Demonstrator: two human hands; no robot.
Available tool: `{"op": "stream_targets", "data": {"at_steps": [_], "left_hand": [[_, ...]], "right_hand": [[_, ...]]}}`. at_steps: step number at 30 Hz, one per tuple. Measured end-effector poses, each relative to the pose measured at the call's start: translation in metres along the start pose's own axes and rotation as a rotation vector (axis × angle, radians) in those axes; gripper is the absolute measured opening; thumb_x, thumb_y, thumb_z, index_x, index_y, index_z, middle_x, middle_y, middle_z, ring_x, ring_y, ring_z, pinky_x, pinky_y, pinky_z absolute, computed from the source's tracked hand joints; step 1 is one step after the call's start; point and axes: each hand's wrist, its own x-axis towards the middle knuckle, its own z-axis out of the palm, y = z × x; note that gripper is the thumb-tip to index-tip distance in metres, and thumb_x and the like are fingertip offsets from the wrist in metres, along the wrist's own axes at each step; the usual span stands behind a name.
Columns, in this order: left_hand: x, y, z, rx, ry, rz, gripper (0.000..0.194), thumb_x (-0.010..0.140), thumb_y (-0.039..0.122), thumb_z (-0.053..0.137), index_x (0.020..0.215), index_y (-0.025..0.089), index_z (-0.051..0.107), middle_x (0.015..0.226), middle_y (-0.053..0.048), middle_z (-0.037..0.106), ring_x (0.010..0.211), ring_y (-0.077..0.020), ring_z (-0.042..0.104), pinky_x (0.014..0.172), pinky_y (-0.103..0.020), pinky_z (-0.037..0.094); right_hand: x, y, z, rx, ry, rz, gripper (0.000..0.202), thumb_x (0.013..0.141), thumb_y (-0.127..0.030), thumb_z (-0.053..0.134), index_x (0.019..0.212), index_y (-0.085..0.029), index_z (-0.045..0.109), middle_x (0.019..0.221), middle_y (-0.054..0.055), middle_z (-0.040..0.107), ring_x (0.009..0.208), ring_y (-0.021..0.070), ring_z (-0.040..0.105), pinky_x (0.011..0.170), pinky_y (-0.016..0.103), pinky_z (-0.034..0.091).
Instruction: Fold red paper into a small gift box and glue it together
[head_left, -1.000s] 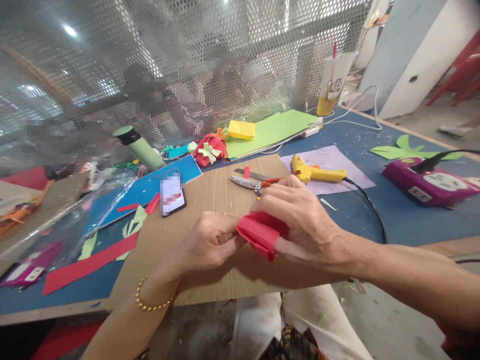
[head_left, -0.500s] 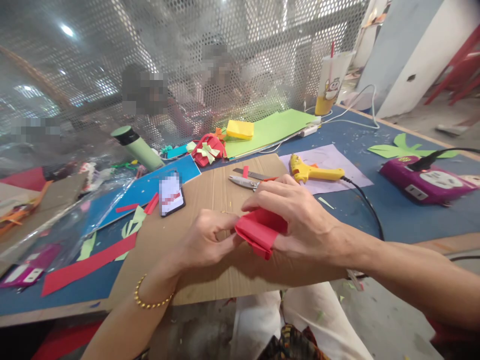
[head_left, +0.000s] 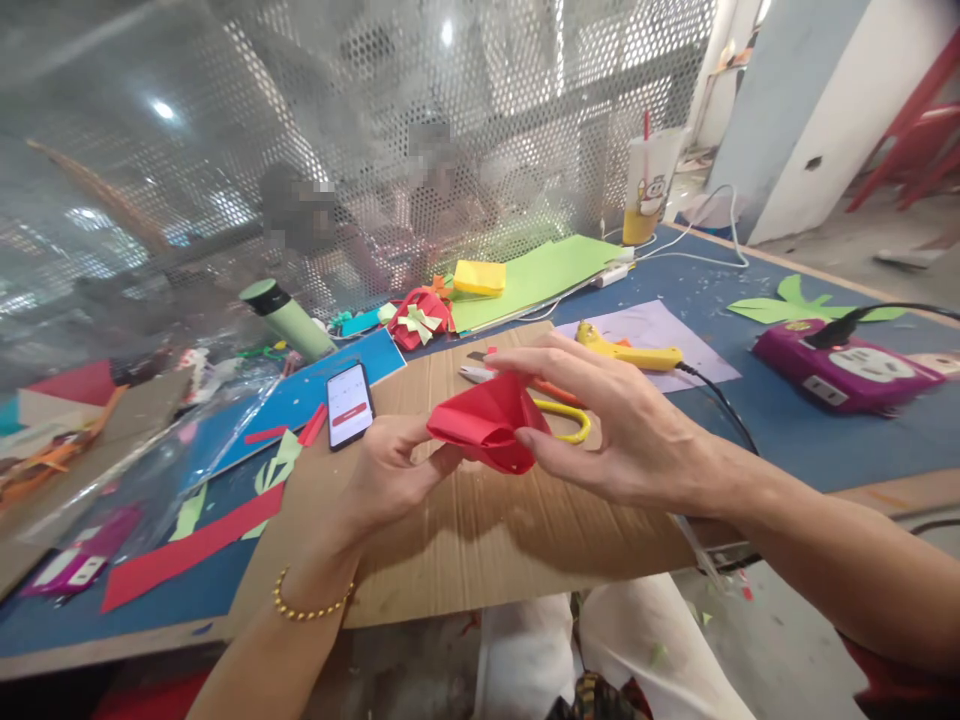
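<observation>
A folded red paper piece [head_left: 487, 415] is held above the brown cardboard [head_left: 480, 540], its hollow opening facing me. My left hand [head_left: 397, 475] pinches its left corner between thumb and fingers. On its right side, my right hand [head_left: 615, 420] grips it, with the thumb at the front edge and the fingers behind the top. Yellow-handled scissors [head_left: 574, 425] lie beneath my right hand, partly hidden by it. A phone [head_left: 349, 405] with a lit screen rests at the cardboard's left edge.
A yellow glue gun [head_left: 630, 352] lies on purple paper [head_left: 697, 345]. Around the table are a purple power strip [head_left: 840, 365], a green bottle [head_left: 289, 318], a drink cup [head_left: 645, 190], green sheets [head_left: 547, 275] and a red strip [head_left: 191, 545]. A perforated screen stands behind.
The red paper has been turned and opened out, so its hollow inside shows. My right thumb has shifted to its front edge, and the yellow scissor handle has come into sight.
</observation>
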Motion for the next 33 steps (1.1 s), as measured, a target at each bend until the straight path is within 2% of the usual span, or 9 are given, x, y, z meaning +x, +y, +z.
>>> {"op": "stream_targets", "data": {"at_steps": [3, 10, 16, 20, 24, 27, 29, 31, 33], "left_hand": [[0.000, 0.000, 0.002, -0.036, 0.009, -0.030, 0.024, 0.092, 0.041, 0.078, 0.078, 0.021, 0.084, 0.069, -0.003, 0.080, 0.058, -0.0160, 0.071, 0.056, -0.024, 0.056], [-0.001, 0.001, 0.005, -0.267, 0.005, -0.280, 0.027, 0.086, 0.045, 0.084, 0.082, 0.018, 0.084, 0.074, -0.006, 0.080, 0.066, -0.0187, 0.073, 0.064, -0.029, 0.062], [0.000, -0.008, 0.005, -0.392, 0.096, -0.354, 0.027, 0.085, 0.044, 0.085, 0.086, 0.017, 0.083, 0.073, -0.006, 0.079, 0.064, -0.0172, 0.071, 0.063, -0.030, 0.061], [0.000, -0.019, 0.007, -0.417, 0.122, -0.329, 0.030, 0.085, 0.048, 0.085, 0.084, 0.018, 0.081, 0.073, -0.006, 0.078, 0.065, -0.0174, 0.070, 0.063, -0.030, 0.060], [0.000, -0.024, 0.008, -0.443, 0.094, -0.328, 0.032, 0.082, 0.048, 0.088, 0.085, 0.018, 0.080, 0.078, -0.006, 0.079, 0.069, -0.0186, 0.072, 0.068, -0.032, 0.062], [0.001, -0.021, 0.003, -0.496, 0.028, -0.325, 0.035, 0.080, 0.037, 0.091, 0.107, 0.018, 0.079, 0.092, -0.007, 0.081, 0.077, -0.0186, 0.074, 0.074, -0.031, 0.063], [0.001, -0.019, -0.005, -0.514, -0.033, -0.308, 0.060, 0.078, 0.030, 0.092, 0.134, 0.023, 0.071, 0.111, -0.009, 0.080, 0.087, -0.0197, 0.076, 0.077, -0.031, 0.064], [0.000, -0.019, -0.016, -0.519, -0.066, -0.261, 0.075, 0.081, 0.031, 0.090, 0.150, 0.029, 0.060, 0.134, -0.013, 0.073, 0.103, -0.0238, 0.076, 0.086, -0.033, 0.064], [-0.001, -0.020, -0.025, -0.526, -0.020, -0.186, 0.069, 0.086, 0.040, 0.085, 0.150, 0.030, 0.060, 0.147, -0.014, 0.066, 0.118, -0.0285, 0.072, 0.096, -0.038, 0.063]], "right_hand": [[-0.001, 0.001, 0.006, -0.013, 0.021, 0.007, 0.043, 0.096, -0.017, 0.060, 0.138, -0.017, 0.059, 0.124, 0.013, 0.074, 0.111, 0.0234, 0.071, 0.094, 0.040, 0.059], [-0.004, -0.001, 0.007, 0.051, -0.001, 0.127, 0.055, 0.093, -0.016, 0.057, 0.148, -0.019, 0.053, 0.136, 0.014, 0.071, 0.115, 0.0230, 0.072, 0.096, 0.039, 0.058], [0.001, 0.000, 0.003, 0.175, -0.076, 0.267, 0.061, 0.093, -0.016, 0.055, 0.153, -0.016, 0.045, 0.112, 0.010, 0.078, 0.093, 0.0197, 0.075, 0.084, 0.034, 0.058], [0.002, 0.003, 0.005, 0.094, -0.121, 0.343, 0.050, 0.092, -0.017, 0.056, 0.142, -0.016, 0.058, 0.105, 0.008, 0.079, 0.085, 0.0192, 0.072, 0.077, 0.032, 0.055], [0.002, 0.009, 0.007, -0.009, -0.064, 0.234, 0.033, 0.092, -0.016, 0.053, 0.121, -0.016, 0.068, 0.099, 0.007, 0.079, 0.080, 0.0172, 0.069, 0.073, 0.029, 0.051], [0.001, 0.016, 0.008, -0.079, -0.046, 0.177, 0.031, 0.091, -0.014, 0.054, 0.119, -0.016, 0.068, 0.099, 0.008, 0.079, 0.082, 0.0181, 0.070, 0.074, 0.029, 0.051], [0.000, 0.022, 0.009, -0.127, -0.048, 0.145, 0.031, 0.092, -0.014, 0.053, 0.120, -0.016, 0.067, 0.100, 0.008, 0.079, 0.084, 0.0188, 0.071, 0.074, 0.030, 0.050], [0.000, 0.026, 0.010, -0.192, -0.057, 0.095, 0.033, 0.093, -0.012, 0.052, 0.122, -0.017, 0.067, 0.101, 0.009, 0.079, 0.085, 0.0198, 0.070, 0.075, 0.031, 0.049], [-0.001, 0.029, 0.011, -0.266, -0.080, 0.027, 0.034, 0.093, -0.011, 0.050, 0.123, -0.016, 0.067, 0.101, 0.010, 0.078, 0.087, 0.0212, 0.070, 0.076, 0.033, 0.048]]}}
